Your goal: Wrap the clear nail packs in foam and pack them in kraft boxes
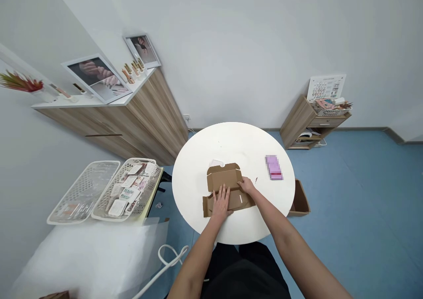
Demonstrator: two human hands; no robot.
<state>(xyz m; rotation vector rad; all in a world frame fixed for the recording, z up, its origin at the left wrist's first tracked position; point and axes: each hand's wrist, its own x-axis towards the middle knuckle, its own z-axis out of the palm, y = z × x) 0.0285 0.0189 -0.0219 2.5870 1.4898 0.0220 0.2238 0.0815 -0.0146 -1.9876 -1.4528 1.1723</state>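
A round white table [231, 149] fills the middle of the view, with a white slotted plastic basket [132, 189] holding printed cards off to its left and an open brown cardboard box [300, 198] on the floor just beside its right edge. On the tabletop lies a partly folded brown corrugated cardboard box blank [224, 178], near the table's front edge. The left hand [220, 203] rests flat on the blank, fingers spread and not gripping. The right hand [246, 185] touches the blank's far flap, fingers extended and together. A blurred pink-purple flat package [274, 167] lies to the right, well apart.
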